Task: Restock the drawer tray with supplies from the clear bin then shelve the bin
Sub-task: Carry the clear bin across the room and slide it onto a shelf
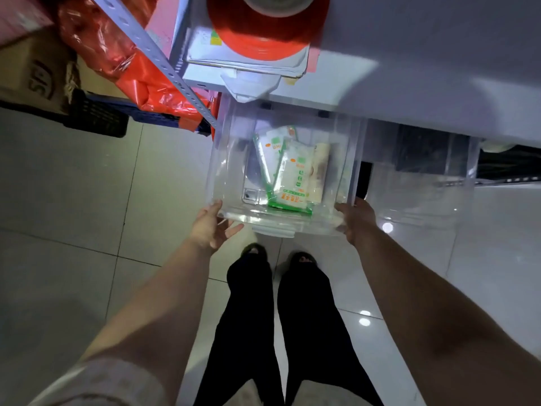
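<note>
Looking down, black trouser legs (278,332) stand on a pale tiled floor (73,200). Two bare arms reach forward to a clear bin (222,159). The left hand (209,227) cups the bin's near left corner, fingers spread and partly curled under the rim. The right hand (355,218) grips the near right corner; its fingers are hidden behind the wall, so their spread cannot be told. Inside the bin lie green and white packets (289,177). The bin's far end sits under a white shelf (424,68). On the shelf is a red roll (263,36).
</note>
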Demonstrator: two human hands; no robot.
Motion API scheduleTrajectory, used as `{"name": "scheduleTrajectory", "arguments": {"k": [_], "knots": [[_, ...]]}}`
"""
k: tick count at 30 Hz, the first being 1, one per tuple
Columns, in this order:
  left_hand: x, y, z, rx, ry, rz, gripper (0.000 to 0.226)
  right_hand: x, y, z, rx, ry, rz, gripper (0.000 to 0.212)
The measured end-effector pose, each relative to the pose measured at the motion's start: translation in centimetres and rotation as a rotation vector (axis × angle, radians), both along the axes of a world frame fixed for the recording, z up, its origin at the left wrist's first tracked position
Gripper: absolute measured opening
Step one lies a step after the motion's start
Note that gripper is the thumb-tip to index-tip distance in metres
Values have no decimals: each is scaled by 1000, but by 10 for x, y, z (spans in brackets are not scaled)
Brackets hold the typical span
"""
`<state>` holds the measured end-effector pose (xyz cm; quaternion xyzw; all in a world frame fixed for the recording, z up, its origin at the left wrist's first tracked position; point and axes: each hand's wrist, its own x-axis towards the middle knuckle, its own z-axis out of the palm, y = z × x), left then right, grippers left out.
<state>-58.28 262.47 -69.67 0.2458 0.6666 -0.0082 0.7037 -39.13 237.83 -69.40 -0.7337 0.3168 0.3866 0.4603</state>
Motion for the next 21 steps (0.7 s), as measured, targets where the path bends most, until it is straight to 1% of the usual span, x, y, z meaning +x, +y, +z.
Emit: {"name": "scheduleTrajectory", "arguments": {"k": [1,3,5,7,8,11,13,16,19,20,21], "knots": [[2,0,-3,-15,-13,32,10,-4,-2,-3,16,-3,-65,29],[5,-1,-11,-41,-11,62,13,-19,-8,-9,82,49,-181,24],[8,2,-18,-60,-14,63,18,-37,-13,-16,175,186,-310,21],[13,9,-22,-49,-14,58,14,-53,-8,-16,272,287,-390,12],[15,14,-23,-41,-16,49,12,-56,-1,-16,282,289,-394,9],[25,34,-22,-31,-51,40,12,-53,24,-18,248,231,-464,20],[30,49,-22,-25,-74,35,17,-47,40,-19,223,195,-506,23],[36,64,-19,2,-65,-53,23,-42,57,-20,189,138,-510,23],[36,64,-12,49,44,-193,17,-39,62,-12,160,112,-516,30],[36,61,-7,91,107,-274,22,-38,61,-8,159,115,-497,35],[36,59,-3,165,178,-379,33,-38,59,-3,154,117,-466,41]]}}
